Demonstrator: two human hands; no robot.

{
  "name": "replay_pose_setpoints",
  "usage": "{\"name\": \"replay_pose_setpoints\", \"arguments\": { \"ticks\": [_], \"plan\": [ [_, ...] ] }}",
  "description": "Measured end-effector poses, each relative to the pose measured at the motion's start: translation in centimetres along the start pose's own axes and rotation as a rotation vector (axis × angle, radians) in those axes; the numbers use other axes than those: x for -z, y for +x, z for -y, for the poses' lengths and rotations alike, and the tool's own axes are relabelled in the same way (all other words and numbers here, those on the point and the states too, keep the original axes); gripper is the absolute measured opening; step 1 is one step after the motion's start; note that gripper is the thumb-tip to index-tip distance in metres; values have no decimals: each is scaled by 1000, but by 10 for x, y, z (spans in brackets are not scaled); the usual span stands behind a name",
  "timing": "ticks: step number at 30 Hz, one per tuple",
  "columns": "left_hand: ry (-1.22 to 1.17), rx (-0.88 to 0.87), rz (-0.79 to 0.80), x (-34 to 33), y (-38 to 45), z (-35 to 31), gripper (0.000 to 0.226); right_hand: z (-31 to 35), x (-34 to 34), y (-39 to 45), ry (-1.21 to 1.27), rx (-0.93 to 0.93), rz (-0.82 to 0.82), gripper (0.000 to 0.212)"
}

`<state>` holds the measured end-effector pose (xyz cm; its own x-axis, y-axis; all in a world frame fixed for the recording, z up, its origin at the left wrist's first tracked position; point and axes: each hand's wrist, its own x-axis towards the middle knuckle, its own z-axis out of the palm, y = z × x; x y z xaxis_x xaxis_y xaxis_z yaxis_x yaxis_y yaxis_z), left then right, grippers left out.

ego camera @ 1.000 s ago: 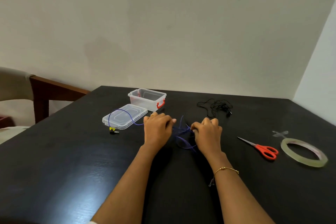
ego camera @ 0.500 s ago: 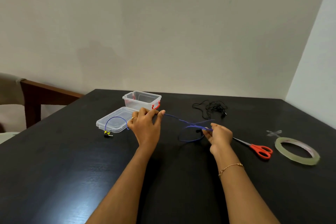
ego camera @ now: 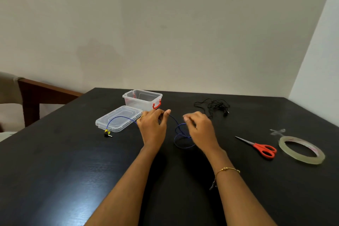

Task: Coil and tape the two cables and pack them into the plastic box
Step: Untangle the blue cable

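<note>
A thin blue cable runs from its yellow plug over the box lid, through my left hand, to loose loops under my right hand. My left hand pinches the cable between thumb and fingers. My right hand, slightly blurred, holds the loops with curled fingers. A tangled black cable lies further back on the right. The clear plastic box with red latches stands open behind my left hand, its lid flat beside it.
Red-handled scissors and a roll of clear tape lie at the right on the black table, with small tape pieces behind the roll. A wooden chair stands at the left.
My right hand has moved left, back toward my left hand, gathering another loop of the blue cable. My left hand has stayed by the box, holding the cable.
</note>
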<state>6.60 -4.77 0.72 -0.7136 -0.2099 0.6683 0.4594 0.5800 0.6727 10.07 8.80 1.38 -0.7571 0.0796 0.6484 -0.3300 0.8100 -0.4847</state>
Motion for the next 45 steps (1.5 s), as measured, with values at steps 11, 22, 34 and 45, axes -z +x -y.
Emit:
{"name": "replay_pose_setpoints", "arguments": {
  "ticks": [11,22,34,45],
  "plan": [
    [-95,155,-76,7,6,-1,27,-6,15,-5,-304,-17,448,16],
    [-81,234,-61,2,5,-3,30,-18,27,-6,-493,-264,113,45],
    [-97,334,-99,1,10,6,27,-21,30,-1,-22,-408,555,77],
    [-50,319,-58,-3,10,12,26,-22,40,10,991,-964,-110,24]
  ]
}}
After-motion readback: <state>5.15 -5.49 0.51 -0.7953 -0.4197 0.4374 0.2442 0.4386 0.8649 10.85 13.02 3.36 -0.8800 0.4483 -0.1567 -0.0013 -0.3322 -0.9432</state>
